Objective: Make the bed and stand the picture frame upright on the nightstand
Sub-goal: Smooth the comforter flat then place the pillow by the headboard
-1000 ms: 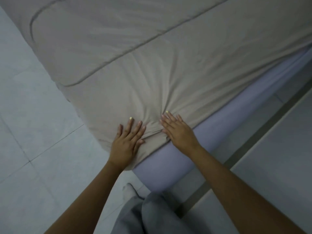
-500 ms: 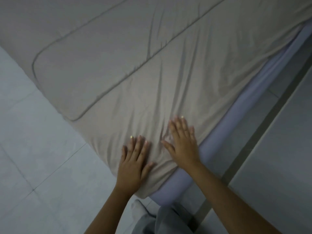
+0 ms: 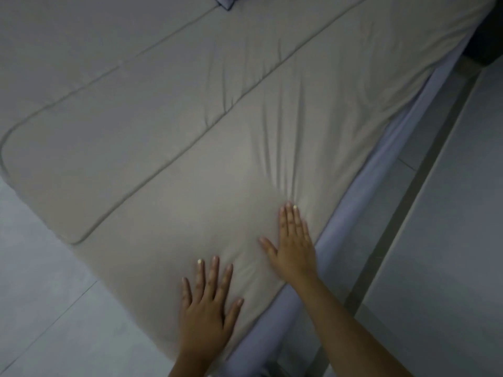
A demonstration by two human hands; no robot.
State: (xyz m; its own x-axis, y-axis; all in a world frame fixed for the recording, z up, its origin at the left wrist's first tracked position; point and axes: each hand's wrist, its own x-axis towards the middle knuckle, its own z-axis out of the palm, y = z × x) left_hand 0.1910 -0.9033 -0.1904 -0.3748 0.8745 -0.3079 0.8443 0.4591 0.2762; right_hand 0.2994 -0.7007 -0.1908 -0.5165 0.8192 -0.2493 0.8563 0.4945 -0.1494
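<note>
A beige quilted blanket (image 3: 190, 126) covers the bed, with stitched seams running diagonally. Both my hands lie flat on its near corner. My left hand (image 3: 208, 303) rests with fingers spread near the corner's edge. My right hand (image 3: 295, 243) lies palm down a little farther up, close to the bed's right side, and small creases fan out from its fingertips. The lavender sheet (image 3: 359, 208) shows along the mattress side under the blanket's edge. No picture frame or nightstand is in view.
Pale floor tiles (image 3: 49, 308) lie to the left of the bed. A dark strip (image 3: 402, 213) runs along the floor on the right. A dark-edged lavender pillow corner (image 3: 224, 1) shows at the top. A dark object (image 3: 487, 42) sits at the upper right.
My right hand slid forward up the blanket, and the bunched folds near the corner flattened. My view lifted, showing more of the bed.
</note>
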